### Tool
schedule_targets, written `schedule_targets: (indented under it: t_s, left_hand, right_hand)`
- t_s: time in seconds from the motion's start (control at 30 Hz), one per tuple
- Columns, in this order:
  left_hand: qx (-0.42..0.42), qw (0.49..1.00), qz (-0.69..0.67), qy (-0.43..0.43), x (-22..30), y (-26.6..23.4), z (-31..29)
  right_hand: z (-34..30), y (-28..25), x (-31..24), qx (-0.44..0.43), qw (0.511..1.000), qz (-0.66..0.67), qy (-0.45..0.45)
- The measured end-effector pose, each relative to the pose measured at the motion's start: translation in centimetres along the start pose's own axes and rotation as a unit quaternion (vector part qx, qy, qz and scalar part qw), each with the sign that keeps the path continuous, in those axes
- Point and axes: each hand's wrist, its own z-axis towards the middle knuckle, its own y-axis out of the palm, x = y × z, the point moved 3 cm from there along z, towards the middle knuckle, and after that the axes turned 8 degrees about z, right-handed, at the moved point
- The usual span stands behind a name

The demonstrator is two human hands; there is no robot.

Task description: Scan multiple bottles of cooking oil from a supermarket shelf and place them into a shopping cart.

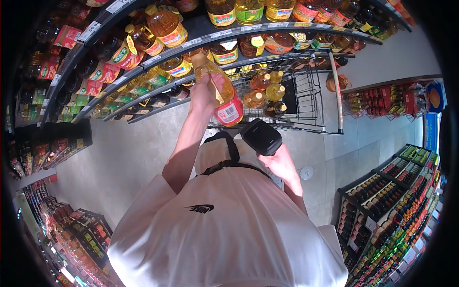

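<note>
Lowest in view, closest to me: loose white short-sleeved shirt [224,215], with a black fabric strap [233,149] beyond its edge. Just past it, my right hand [276,160] is closed around the grip of a black handheld scanner with a rounded, boxy head [260,137]. Ahead and to the left, my left hand [205,93] is clamped around the upper part of a large clear plastic bottle of amber liquid [224,92]. The bottle is held up at a tilt: cap toward the shelving, red-labelled lower end toward me, just beside the scanner; contact between the two cannot be told.

Beyond: metal wire shopping cart [311,91], several amber, yellow and dark bottles [275,92] grouped in it. Past these, long black shelving [201,44] carries rows of oil bottles [165,26]. To the right, well apart, red packets [385,99] fill a low rack.
</note>
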Motion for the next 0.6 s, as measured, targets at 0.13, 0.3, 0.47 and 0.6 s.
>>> schedule_targets:
  t_s: [0.13,0.3,0.47,0.6]
  left_hand:
    - [0.001,1.0,-0.005,-0.003,-1.8,0.0,-0.6]
    - [0.007,1.0,-0.011,-0.019,-3.3,0.2,-1.1]
    - [-0.003,0.999,0.026,-0.034,-4.6,0.9,-1.0]
    - [-0.025,0.997,0.062,-0.039,-6.4,0.8,0.5]
  right_hand:
    - [-0.7,-1.2,0.8,-0.015,1.0,-0.01,0.0]
    - [-1.6,-1.8,1.0,-0.009,1.0,-0.02,-0.01]
    - [-2.7,-3.2,2.7,0.011,1.0,0.004,0.026]
    - [-3.8,-3.8,3.2,0.031,0.999,0.019,0.014]
